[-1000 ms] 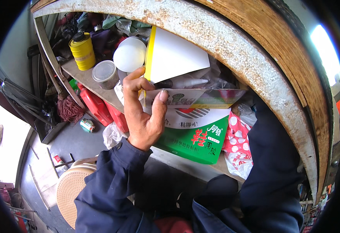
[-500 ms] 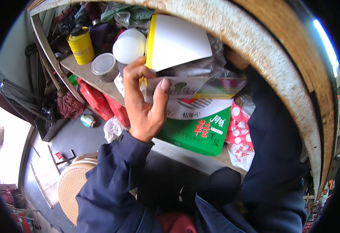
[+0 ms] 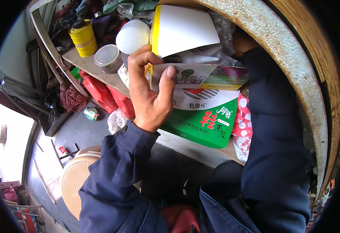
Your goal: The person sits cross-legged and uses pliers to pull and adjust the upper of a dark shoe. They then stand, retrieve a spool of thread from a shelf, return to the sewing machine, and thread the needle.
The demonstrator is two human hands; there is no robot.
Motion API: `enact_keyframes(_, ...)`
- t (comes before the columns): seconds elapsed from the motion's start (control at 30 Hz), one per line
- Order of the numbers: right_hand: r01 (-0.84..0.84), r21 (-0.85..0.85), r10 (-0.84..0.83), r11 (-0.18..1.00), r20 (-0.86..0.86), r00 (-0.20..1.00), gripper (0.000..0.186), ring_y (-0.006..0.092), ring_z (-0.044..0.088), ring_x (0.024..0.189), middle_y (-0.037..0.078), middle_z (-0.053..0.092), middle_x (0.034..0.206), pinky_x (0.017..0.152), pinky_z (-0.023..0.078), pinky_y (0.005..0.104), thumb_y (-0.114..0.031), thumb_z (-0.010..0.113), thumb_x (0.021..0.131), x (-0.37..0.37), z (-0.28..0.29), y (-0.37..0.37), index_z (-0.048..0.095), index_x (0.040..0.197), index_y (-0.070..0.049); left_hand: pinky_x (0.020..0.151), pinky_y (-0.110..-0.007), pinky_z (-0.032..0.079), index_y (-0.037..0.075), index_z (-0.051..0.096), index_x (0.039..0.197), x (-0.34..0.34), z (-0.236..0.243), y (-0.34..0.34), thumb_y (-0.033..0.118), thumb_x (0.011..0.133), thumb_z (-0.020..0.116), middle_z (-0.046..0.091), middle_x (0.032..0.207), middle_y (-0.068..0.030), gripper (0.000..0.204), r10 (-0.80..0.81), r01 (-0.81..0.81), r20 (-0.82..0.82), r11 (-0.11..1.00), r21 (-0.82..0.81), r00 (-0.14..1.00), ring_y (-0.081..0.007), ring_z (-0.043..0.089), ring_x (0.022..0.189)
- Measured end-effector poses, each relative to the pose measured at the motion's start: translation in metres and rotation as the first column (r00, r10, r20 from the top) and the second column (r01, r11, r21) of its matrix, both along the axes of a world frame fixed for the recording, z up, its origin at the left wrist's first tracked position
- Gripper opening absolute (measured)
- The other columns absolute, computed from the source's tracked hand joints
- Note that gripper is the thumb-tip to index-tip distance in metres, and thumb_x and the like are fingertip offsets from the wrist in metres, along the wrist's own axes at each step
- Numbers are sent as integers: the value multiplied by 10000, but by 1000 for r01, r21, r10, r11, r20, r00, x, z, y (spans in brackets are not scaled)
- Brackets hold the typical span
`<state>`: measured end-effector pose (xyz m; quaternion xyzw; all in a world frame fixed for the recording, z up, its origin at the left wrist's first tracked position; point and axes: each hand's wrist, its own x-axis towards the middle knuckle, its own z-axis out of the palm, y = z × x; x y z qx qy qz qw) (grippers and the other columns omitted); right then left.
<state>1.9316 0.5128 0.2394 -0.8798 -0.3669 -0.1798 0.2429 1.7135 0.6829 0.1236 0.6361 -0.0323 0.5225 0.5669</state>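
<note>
Currently, the left hand pinches an open cardboard box with yellow edging, its thumb against the printed front wall and its index finger crooked at the left edge. The box stands over the brown shelf, just behind a green-and-white cardboard box; whether it rests partly on that one is unclear. The right hand is near its far right side, mostly out of sight, so nobody can tell how those fingers stand. A hard pull could crease or tear the thin wall, and a slackened thumb could let the box tip. The white tapered nozzle could snag if the crumpled clear plastic were dragged, while a leftward shove could upset the translucent lidded tub.
</note>
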Motion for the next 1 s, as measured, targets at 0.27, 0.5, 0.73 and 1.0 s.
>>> enact_keyframes(0.27,4,20,-4,1000,-2,1000,427,331,575,1291,190,643,1358,1144,383,418,-279,640,1016,-5,11,-15,644,1351,-15,1070,-378,409,29,505,1179,-1,0,0,111,940,697,551,1300,-176,317,-36,36,8,999,-16,999,-252,546,1169)
enact_keyframes(0.5,5,32,-5,999,-5,1000,426,327,577,1287,189,646,1353,1142,384,416,-278,640,1015,-27,12,-41,644,1349,-14,1100,-412,411,38,497,1187,0,-1,0,102,942,692,537,1318,-174,320,-3,3,8,1000,25,1000,-259,534,1233)
enact_keyframes(0.73,22,70,-22,997,-12,1000,426,324,579,1283,187,649,1348,1140,386,415,-277,641,1013,-40,18,-60,645,1347,-12,1092,-414,418,36,477,1191,-5,3,-2,73,953,661,495,1354,-188,303,-17,18,-36,1000,11,999,-267,526,1245)
enact_keyframes(1.0,21,88,-17,996,-46,999,426,320,582,1279,186,651,1341,1137,388,413,-276,642,1012,-42,20,-61,645,1345,-11,1099,-400,384,39,485,1126,-8,6,-3,56,931,675,518,1345,-220,273,-7,8,-39,1000,10,999,-283,525,1234)
